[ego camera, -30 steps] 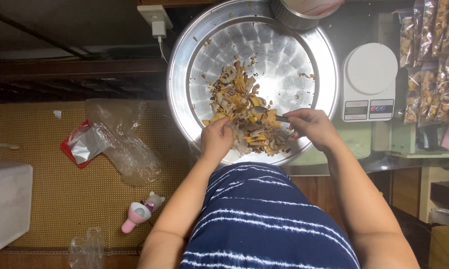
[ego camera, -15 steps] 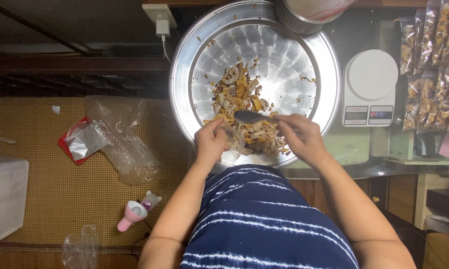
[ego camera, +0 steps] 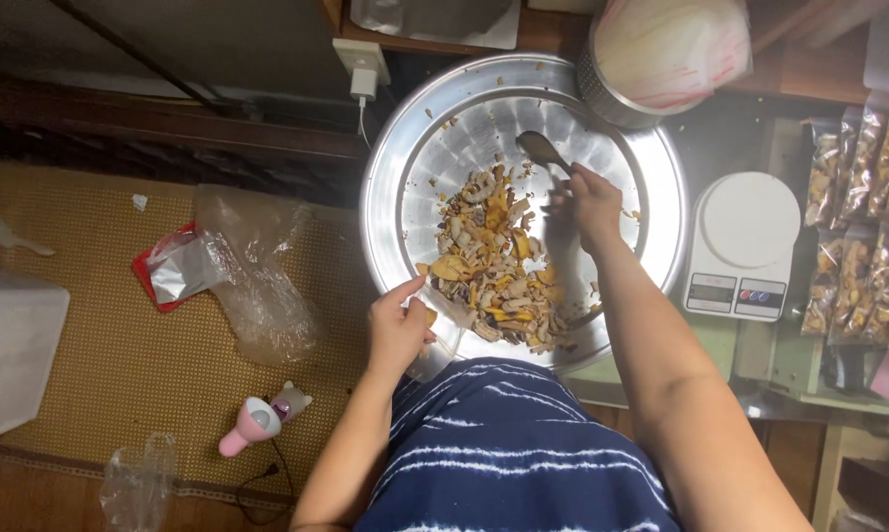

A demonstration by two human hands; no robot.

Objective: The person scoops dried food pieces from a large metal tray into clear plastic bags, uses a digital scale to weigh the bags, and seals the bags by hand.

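Steel basin holding mixed dried chips at centre; right hand closed around a spoon at 1 o'clock, left hand pinching a clear bag at 7 o'clock; risk: chips spilling past the bag's slack mouth.

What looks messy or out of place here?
Loose crumbs lie scattered on the bare part of the metal tray, away from the main heap of mixed snack pieces. On the mat, crumpled plastic bags and a pink handheld device lie about.
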